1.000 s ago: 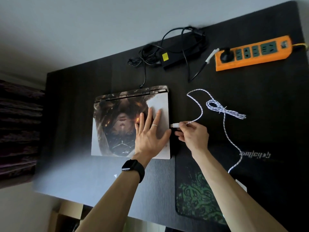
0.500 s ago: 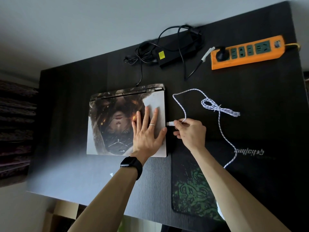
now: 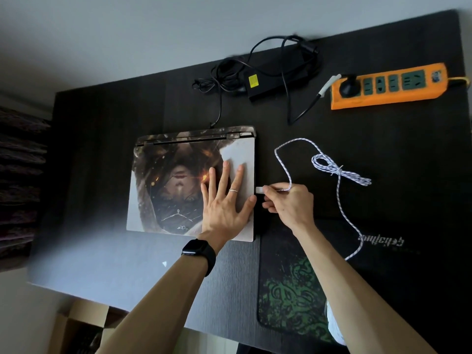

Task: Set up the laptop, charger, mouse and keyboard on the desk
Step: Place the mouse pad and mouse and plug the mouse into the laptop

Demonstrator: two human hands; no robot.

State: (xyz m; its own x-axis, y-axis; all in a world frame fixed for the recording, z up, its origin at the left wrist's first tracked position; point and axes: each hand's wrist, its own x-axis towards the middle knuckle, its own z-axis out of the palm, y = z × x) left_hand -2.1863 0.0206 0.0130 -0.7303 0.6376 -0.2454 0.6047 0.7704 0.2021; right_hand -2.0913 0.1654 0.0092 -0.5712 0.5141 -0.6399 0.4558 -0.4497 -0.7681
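R hand (image 3: 290, 204) pinches white USB plug (image 3: 260, 190) at laptop (image 3: 178, 182) R edge.
L hand (image 3: 224, 203) spread flat on closed lid w/ printed skin; braided cable (image 3: 339, 175) trails right.

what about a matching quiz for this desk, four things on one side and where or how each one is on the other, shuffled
Things:
1. laptop
2. power strip
3. white braided cable
4. charger brick

States:
A. orange, far right of the desk
B. closed, left hand flat on its lid
C. black, yellow label, far edge
D. plug end pinched by the right hand

Pairs: 1-B, 2-A, 3-D, 4-C
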